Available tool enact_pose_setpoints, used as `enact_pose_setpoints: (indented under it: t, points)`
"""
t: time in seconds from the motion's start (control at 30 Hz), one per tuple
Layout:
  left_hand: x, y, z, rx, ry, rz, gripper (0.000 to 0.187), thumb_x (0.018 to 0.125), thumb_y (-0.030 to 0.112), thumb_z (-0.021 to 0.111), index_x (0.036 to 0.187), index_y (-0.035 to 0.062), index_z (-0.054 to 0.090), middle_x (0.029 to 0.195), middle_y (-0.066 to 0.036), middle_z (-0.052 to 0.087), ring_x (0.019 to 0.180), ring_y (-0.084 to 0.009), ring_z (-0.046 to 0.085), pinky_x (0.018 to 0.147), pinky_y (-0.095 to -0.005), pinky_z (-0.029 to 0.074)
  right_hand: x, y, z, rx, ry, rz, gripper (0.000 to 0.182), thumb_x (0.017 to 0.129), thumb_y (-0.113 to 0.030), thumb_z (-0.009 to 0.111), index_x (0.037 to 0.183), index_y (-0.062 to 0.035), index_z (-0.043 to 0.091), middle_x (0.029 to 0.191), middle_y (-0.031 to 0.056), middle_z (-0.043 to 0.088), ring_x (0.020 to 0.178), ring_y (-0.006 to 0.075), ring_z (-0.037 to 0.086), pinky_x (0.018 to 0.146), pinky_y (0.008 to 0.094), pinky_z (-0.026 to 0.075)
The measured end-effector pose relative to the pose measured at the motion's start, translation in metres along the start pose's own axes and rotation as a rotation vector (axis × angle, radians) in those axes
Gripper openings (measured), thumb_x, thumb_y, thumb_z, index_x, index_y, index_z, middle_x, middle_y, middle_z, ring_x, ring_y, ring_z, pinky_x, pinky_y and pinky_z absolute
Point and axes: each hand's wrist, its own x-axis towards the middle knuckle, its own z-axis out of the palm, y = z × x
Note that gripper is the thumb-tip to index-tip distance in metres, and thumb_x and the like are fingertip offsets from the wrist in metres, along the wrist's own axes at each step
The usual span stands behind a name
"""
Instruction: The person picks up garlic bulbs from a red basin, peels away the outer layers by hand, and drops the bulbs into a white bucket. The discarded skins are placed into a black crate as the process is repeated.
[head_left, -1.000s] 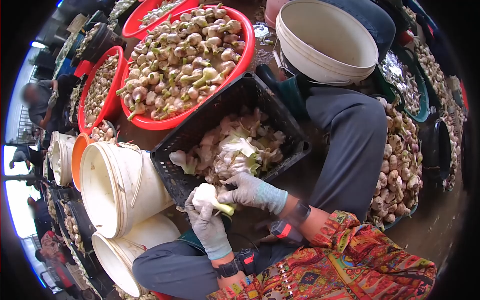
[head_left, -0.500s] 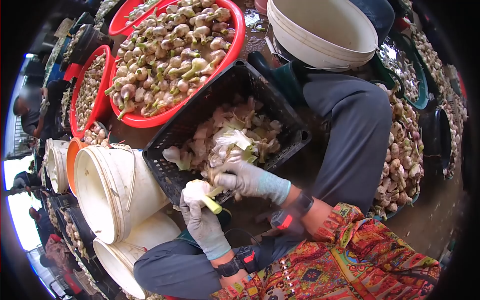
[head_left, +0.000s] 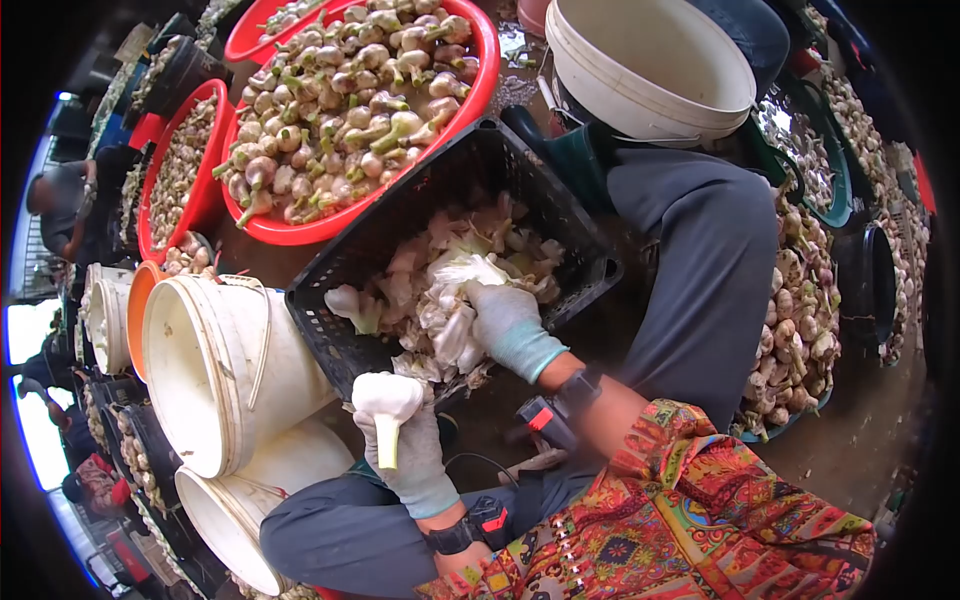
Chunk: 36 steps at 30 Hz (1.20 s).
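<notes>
A clean white garlic bulb (head_left: 388,396) with its cut stem pointing down is held in my gloved left hand (head_left: 410,450), fingers closed round its right side, just below the crate's near corner. My gloved right hand (head_left: 505,322) is over the black crate (head_left: 345,240), at the pile of peeled garlic skins (head_left: 455,270). Its fingertips are bent into the skins, so what they hold, if anything, is hidden. Both gloves are grey with light cuffs.
A red tub of garlic in water (head_left: 487,70) stands beyond the crate. White buckets (head_left: 290,350) are at the left, another white bucket (head_left: 650,75) at the top. Garlic bulbs (head_left: 800,330) are heaped at the right. People (head_left: 75,215) sit at the far left.
My right hand has moved away from the bulb, up and right to the skins. The bulb in my left hand has turned; its stem now points down, and it looks whiter.
</notes>
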Motion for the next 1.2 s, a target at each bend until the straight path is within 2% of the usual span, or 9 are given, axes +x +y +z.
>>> enact_pose_setpoints:
  t: [0.1,0.2,0.3,0.37,0.73,0.9,0.93,1.03,1.2]
  points:
    - [-0.002,0.003,0.016,-0.008,0.048,0.074,0.045,0.091,0.031,0.057,0.127,0.0041,0.048,0.122,-0.014,0.054,0.112,-0.0273,0.050,0.096,-0.0422,0.040,-0.016,-0.005,-0.022,0.033,0.088,-0.077,0.026,0.079,-0.017,0.064,0.102,-0.0058,0.061,0.084,0.0167,0.065,0.084,0.0331,0.064,0.072,0.0423,0.050]
    - [-0.005,0.002,0.026,0.053,0.053,0.063,0.048,0.092,0.032,0.057,0.127,0.0001,0.047,0.124,-0.016,0.053,0.116,-0.0310,0.049,0.099,-0.0451,0.038,-0.041,-0.033,-0.050,0.639,-0.174,-0.185,0.043,0.076,-0.035,0.073,0.103,-0.0035,0.063,0.086,0.0156,0.067,0.080,0.0301,0.065,0.072,0.0371,0.051]
    - [-0.003,-0.005,0.023,0.096,0.079,0.006,0.050,0.092,0.032,0.056,0.127,-0.0022,0.046,0.125,-0.016,0.053,0.117,-0.0312,0.050,0.101,-0.0466,0.038,-0.049,-0.048,-0.038,0.908,-0.242,-0.129,0.034,0.077,-0.029,0.072,0.096,-0.0017,0.065,0.084,0.0160,0.066,0.080,0.0284,0.065,0.072,0.0359,0.050]
    - [0.000,-0.009,0.012,0.475,0.080,0.167,0.048,0.093,0.030,0.055,0.127,-0.0023,0.046,0.124,-0.016,0.054,0.116,-0.0299,0.051,0.102,-0.0441,0.038,-0.048,-0.047,-0.035,0.854,-0.248,-0.137,0.031,0.078,-0.026,0.071,0.096,-0.0017,0.065,0.083,0.0165,0.066,0.080,0.0291,0.065,0.071,0.0362,0.050]
    - [0.006,-0.021,-0.001,0.274,0.081,0.004,0.041,0.095,0.023,0.051,0.127,-0.0018,0.046,0.125,-0.016,0.053,0.120,-0.0308,0.048,0.104,-0.0447,0.037,-0.025,-0.031,-0.032,0.752,-0.163,0.004,0.025,0.073,-0.016,0.062,0.090,0.0023,0.060,0.079,0.0213,0.063,0.077,0.0336,0.064,0.071,0.0387,0.050]
    - [0.007,-0.006,0.035,0.581,0.105,-0.279,0.044,0.093,0.027,0.056,0.128,0.0020,0.048,0.115,-0.011,0.058,0.100,-0.0224,0.061,0.084,-0.0367,0.052,-0.028,-0.032,-0.043,0.550,-0.090,-0.150,0.027,0.072,-0.015,0.063,0.094,0.0006,0.060,0.080,0.0216,0.063,0.079,0.0369,0.064,0.072,0.0408,0.051]
    - [0.007,-0.013,0.045,0.890,0.287,-0.250,0.043,0.092,0.025,0.058,0.127,0.0023,0.050,0.105,-0.007,0.061,0.080,-0.0143,0.063,0.068,-0.0276,0.053,-0.032,-0.037,-0.044,0.581,-0.061,-0.201,0.024,0.072,-0.014,0.063,0.090,-0.0002,0.060,0.079,0.0209,0.063,0.078,0.0384,0.063,0.072,0.0421,0.051]
    - [0.001,-0.008,0.015,1.005,0.295,-0.233,0.035,0.093,0.017,0.056,0.124,0.0010,0.052,0.098,-0.005,0.063,0.070,-0.0097,0.059,0.060,-0.0240,0.050,-0.032,-0.041,-0.027,0.543,0.022,-0.250,0.014,0.071,-0.011,0.062,0.078,-0.0002,0.055,0.071,0.0205,0.057,0.069,0.0374,0.059,0.063,0.0435,0.048]
    - [-0.004,-0.003,0.012,0.581,0.144,-0.157,0.034,0.089,0.013,0.063,0.118,-0.0001,0.054,0.090,-0.008,0.063,0.064,-0.0122,0.056,0.053,-0.0243,0.044,0.002,-0.010,-0.026,0.600,0.246,0.133,0.020,0.076,-0.010,0.062,0.092,0.0018,0.060,0.082,0.0215,0.064,0.085,0.0340,0.064,0.076,0.0396,0.049]
